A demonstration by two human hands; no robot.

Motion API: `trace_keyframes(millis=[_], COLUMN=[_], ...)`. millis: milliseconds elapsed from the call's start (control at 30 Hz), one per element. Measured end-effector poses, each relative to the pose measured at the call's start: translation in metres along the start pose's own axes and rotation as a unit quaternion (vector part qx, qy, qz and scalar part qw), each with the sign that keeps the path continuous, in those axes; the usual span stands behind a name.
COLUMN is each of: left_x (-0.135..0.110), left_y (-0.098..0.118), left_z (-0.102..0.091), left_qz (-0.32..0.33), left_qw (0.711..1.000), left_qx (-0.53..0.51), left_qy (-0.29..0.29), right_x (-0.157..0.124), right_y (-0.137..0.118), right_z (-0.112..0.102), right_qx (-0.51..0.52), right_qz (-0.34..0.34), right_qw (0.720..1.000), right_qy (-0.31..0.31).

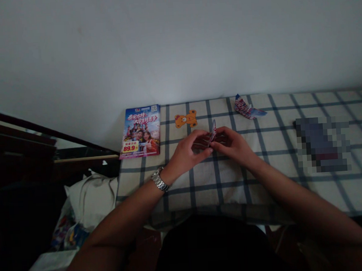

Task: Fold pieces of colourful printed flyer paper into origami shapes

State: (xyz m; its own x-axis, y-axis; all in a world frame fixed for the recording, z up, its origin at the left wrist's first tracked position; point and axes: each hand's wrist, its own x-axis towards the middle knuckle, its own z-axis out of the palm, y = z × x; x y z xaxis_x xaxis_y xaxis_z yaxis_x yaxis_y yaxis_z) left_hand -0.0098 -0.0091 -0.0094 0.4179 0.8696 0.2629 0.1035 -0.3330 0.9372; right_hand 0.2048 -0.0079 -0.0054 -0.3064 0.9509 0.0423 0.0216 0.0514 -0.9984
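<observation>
A colourful glossy paper brochure (140, 132) lies at ten o'clock on the blue-checked cream cloth (262, 167), clear of the work. At centre, the left hand (185, 153) closes its grip around a small red-backed card stack (212, 134) to steady it. The right hand (233, 145) pinches the stack's edge.

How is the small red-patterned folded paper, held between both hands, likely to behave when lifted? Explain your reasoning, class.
Probably very light: the small red-patterned folded paper stands up pinched only by fingertips of the left hand and right hand. Likely floppy, creasing easily, since it looks sheet-thin. It should not roll, being flat.
</observation>
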Motion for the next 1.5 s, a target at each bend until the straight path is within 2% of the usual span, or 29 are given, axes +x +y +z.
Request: trace_keyframes(millis=[233,700,833,1033,1367,1500], left_x=[0.001,0.001,0.0,0.0,0.001,0.002], left_y=[-0.006,-0.003,0.0,0.003,0.006,0.005], left_z=[0.001,0.003,0.005,0.006,0.006,0.004], left_qz=[-0.013,-0.009,-0.023,-0.047,-0.009,0.001], left_qw=[0.999,0.999,0.999,0.998,0.999,0.999], left_qx=[-0.032,0.035,0.017,-0.009,0.041,0.02], left_qy=[0.005,0.035,0.038,0.049,0.032,0.026], right_x=[-0.002,0.001,0.0,-0.001,-0.002,-0.003], right_y=[0.001,0.004,0.003,0.0,-0.002,-0.003], right_z=[-0.002,0.0,0.0,0.002,0.001,0.002], right_qx=[-0.014,0.003,-0.03,-0.024,-0.066,-0.036], right_qz=[0.002,0.001,0.002,0.015,0.014,0.015], right_qw=[1.0,1.0,1.0,1.0,0.998,0.999], right_qy=[0.006,0.001,0.003,-0.004,-0.006,-0.013])
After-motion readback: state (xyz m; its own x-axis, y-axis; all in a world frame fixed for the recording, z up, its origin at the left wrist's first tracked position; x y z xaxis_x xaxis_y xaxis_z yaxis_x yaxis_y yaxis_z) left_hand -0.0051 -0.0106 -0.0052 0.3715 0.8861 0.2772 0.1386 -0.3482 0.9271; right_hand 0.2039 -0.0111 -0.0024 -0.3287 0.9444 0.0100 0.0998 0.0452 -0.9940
